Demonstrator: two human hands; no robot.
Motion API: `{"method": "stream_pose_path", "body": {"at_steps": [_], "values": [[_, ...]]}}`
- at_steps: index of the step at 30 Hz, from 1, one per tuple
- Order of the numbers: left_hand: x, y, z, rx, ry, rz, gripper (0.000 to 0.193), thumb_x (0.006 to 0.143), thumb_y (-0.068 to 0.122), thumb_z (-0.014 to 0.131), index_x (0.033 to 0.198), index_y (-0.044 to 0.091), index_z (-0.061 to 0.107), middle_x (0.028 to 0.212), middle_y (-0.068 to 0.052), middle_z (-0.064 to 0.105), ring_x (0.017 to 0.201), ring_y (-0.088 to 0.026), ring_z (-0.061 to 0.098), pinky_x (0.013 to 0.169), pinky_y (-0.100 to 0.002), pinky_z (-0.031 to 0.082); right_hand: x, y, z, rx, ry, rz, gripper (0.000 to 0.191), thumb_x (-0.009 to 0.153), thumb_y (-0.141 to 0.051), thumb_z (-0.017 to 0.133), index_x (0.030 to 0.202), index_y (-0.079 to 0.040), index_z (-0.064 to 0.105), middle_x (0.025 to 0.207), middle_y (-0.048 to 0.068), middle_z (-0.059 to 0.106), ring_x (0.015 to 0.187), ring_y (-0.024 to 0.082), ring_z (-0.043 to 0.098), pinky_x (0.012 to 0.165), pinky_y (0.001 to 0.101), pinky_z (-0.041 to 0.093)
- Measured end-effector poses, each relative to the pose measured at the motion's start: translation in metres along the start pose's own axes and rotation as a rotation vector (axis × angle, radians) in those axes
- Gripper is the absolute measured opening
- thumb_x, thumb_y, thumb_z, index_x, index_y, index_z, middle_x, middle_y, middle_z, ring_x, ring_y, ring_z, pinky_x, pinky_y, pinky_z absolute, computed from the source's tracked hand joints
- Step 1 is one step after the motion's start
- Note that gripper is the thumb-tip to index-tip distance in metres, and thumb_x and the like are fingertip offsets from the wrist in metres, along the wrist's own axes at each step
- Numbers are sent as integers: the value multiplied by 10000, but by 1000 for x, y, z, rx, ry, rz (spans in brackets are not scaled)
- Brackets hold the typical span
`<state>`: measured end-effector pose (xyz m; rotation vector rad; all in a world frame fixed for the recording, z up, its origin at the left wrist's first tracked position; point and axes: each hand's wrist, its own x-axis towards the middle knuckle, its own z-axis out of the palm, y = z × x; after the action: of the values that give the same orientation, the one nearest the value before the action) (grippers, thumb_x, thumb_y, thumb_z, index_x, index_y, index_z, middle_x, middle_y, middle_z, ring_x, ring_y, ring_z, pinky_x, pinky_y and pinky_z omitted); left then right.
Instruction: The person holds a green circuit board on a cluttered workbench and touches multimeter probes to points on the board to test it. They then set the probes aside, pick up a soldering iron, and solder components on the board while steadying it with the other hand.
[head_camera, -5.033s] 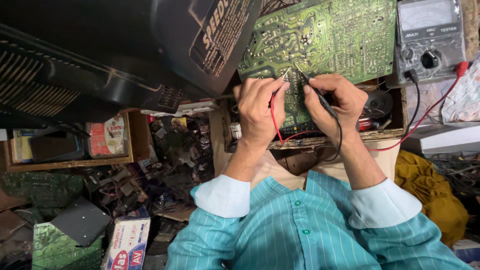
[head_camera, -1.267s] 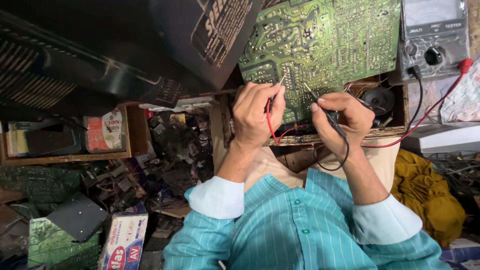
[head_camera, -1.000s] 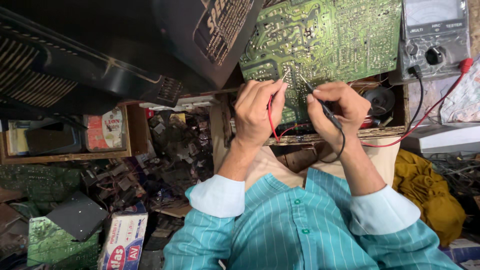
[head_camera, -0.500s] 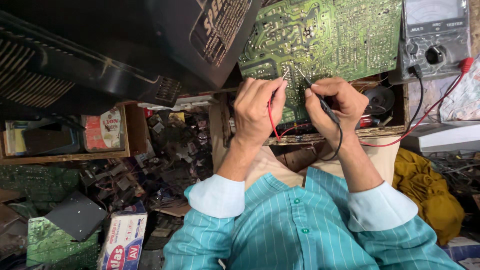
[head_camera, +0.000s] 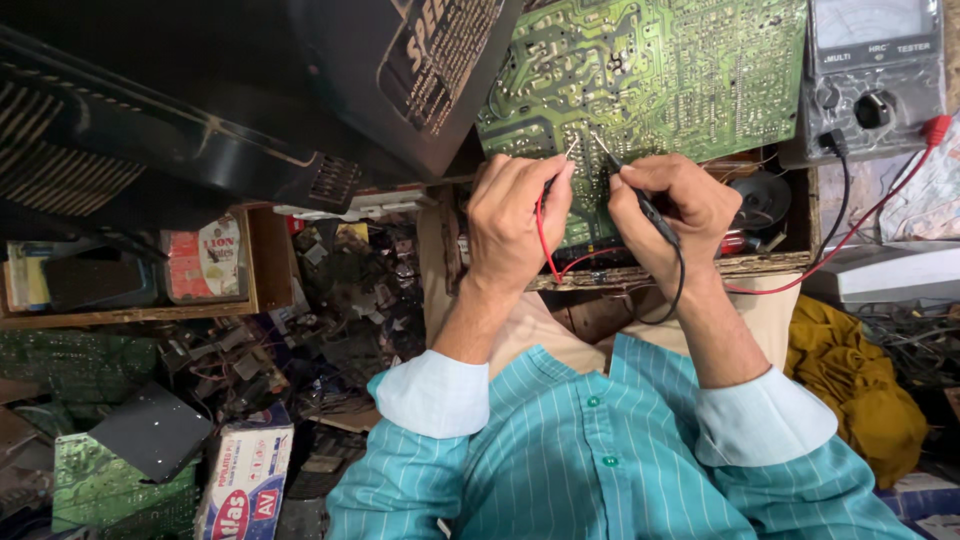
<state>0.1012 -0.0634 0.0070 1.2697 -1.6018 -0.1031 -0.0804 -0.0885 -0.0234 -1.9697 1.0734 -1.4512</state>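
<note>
The left hand (head_camera: 515, 225) pinches a red test probe (head_camera: 556, 178), the right hand (head_camera: 668, 215) a black test probe (head_camera: 628, 188), both tips on the green circuit board's (head_camera: 660, 70) lower edge. Light, thin, probably slippery probes: hold the insulated shafts; the board looks fragile.
</note>
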Motion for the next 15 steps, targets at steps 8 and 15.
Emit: {"method": "stream_pose_path", "body": {"at_steps": [8, 15], "values": [[-5, -4, -1, -95, 57, -13, 162, 882, -19, 795, 1001, 34, 697, 919, -91, 705, 836, -261, 677, 777, -360, 546, -7, 15, -2, 122, 36, 2, 144, 960, 64, 780, 987, 19, 646, 984, 122, 717, 783, 138, 675, 693, 239, 519], [-7, -7, -3, -104, 0, 19, 182, 879, -37, 796, 1018, 23, 694, 950, -94, 717, 858, -268, 676, 783, -366, 545, -9, 20, -4, 99, 19, -27, 155, 917, 61, 780, 947, 13, 636, 920, 118, 702, 689, 123, 626, 608, 235, 467]]}}
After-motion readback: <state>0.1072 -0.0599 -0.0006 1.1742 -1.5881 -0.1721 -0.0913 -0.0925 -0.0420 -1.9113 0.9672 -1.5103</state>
